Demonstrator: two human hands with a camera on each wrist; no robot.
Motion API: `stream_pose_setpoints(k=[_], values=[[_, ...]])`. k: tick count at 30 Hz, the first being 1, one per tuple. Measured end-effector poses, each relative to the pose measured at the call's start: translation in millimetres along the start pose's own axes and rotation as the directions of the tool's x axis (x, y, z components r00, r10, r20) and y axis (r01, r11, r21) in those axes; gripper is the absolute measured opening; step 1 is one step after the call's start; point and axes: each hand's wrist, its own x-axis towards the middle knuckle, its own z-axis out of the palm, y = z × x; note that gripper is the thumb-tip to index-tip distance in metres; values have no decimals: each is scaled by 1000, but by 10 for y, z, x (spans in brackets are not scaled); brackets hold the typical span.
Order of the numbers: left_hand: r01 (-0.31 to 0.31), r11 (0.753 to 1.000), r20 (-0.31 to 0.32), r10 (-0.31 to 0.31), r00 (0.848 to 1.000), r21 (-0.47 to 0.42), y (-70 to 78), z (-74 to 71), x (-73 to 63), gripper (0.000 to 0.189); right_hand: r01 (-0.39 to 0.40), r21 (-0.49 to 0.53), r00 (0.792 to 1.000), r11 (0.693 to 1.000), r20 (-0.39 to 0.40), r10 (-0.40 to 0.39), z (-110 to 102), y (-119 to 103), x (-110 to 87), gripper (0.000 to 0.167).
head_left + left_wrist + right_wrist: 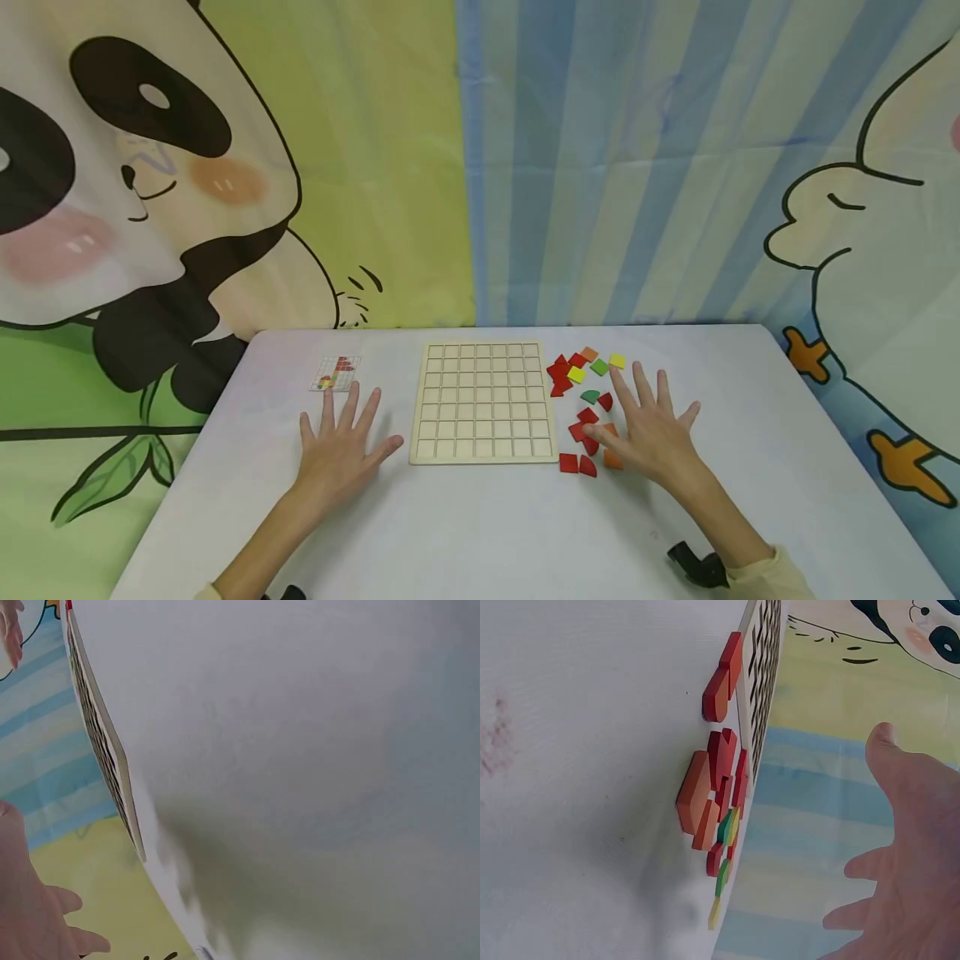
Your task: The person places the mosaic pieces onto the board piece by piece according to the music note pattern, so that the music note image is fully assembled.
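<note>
All tiles (587, 415) lie by the splayed right hand (651, 429); none yet fills the board (484, 402) beside the splayed left hand (339, 450).

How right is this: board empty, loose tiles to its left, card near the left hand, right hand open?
One slip: the tiles lie to the right of the board, not its left; the head view shows it. The rest holds: board empty, card near the left hand, right hand open.
</note>
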Motion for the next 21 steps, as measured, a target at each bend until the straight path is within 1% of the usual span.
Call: stream_pose_setpoints(k=[2, 3, 5, 7, 8, 9, 10, 11, 14, 15, 17, 19, 21], values=[[-25, 999, -1, 25, 1000, -28, 7, -9, 2, 82, -2, 4, 1000, 1000, 3, 2, 3, -2, -3, 96], [-52, 997, -1, 52, 999, -55, 9, -11, 6, 81, -2, 8, 1000, 1000, 4, 2, 5, -3, -1, 96], [-112, 981, 10, 115, 993, -160, 18, -7, 18, 79, -1, 21, 1000, 1000, 7, 1, 8, -8, 4, 96], [-180, 945, 19, 192, 981, -274, 36, 14, 44, 79, 6, 31, 1000, 999, 4, -6, 10, -4, 14, 95], [-199, 922, 28, 221, 975, -331, 50, 27, 64, 79, 17, 41, 1000, 999, 0, -17, 12, 1, 21, 94], [-204, 899, 37, 236, 971, -387, 63, 38, 88, 79, 34, 60, 999, 998, -2, -34, 15, 5, 31, 94], [-196, 880, 43, 238, 970, -433, 73, 50, 117, 78, 60, 88, 998, 994, 4, -61, 21, 8, 41, 93], [-186, 867, 46, 233, 971, -462, 75, 60, 151, 77, 93, 131, 995, 987, 9, -95, 28, 11, 51, 91], [-114, 835, 73, 181, 981, -539, 57, 75, 277, 75, 196, 244, 978, 950, 23, -208, 84, 26, 91, 86], [-88, 824, 88, 165, 982, -560, 46, 82, 328, 75, 214, 278, 972, 936, 32, -232, 106, 33, 110, 83], [-43, 813, 130, 144, 981, -581, 22, 106, 432, 74, 241, 325, 963, 915, 36, -267, 138, 57, 158, 77], [-14, 806, 166, 139, 976, -591, 14, 149, 525, 74, 252, 329, 960, 910, 33, -278, 156, 71, 218, 73], [13, 799, 196, 131, 972, -601, 30, 196, 599, 73, 244, 343, 960, 907, 49, -276, 158, 73, 287, 69]])
